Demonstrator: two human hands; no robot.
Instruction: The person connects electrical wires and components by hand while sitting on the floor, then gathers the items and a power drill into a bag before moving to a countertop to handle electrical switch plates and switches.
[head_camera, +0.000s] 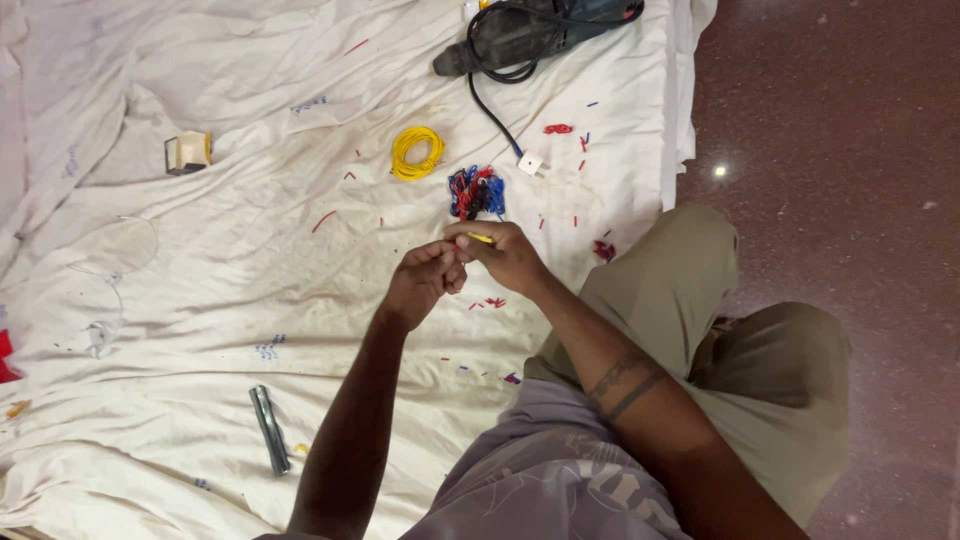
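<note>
Sheet (250, 250), spread on floor (830, 120). Far edge: power drill (530, 30), its plug (531, 163) nearer. Wire coil (416, 152) left of plug; wire bundle (476, 192) between them, just nearer. Tape roll (189, 152) toward left edge. Metal tool (270, 428) at near edge. Wire offcuts (558, 128) scattered toward right edge.

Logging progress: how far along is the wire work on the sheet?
Looks done: cut red and blue bits litter the white sheet, and a red-blue wire bundle lies ahead. In hand: right hand and left hand pinch a yellow wire piece. Left: the yellow coil looks largely unused.
</note>
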